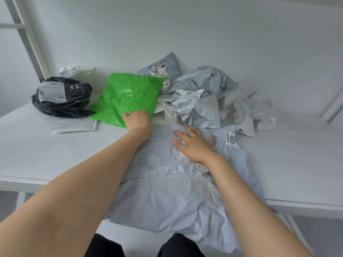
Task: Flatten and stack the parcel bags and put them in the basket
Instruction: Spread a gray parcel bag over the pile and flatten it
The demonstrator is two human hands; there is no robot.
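A large grey parcel bag (pixel 167 191) lies spread flat on the white table (pixel 37 145) and hangs over its front edge. My right hand (pixel 194 143) presses on it with straight, spread fingers, next to its white label. My left hand (pixel 138 118) grips the near corner of a green parcel bag (pixel 126 93) that lies flat behind the grey one. A crumpled black bag (pixel 63 97) with a white label sits at the left. Several crumpled grey and white bags (pixel 202 101) are piled at the back right. No basket is in view.
A small clear flat bag (pixel 74 125) lies in front of the black one. A white bag (pixel 78 71) sits behind it against the wall. White frame bars (pixel 27 34) rise at the far left. My dark trousers (pixel 141 245) show below the table edge.
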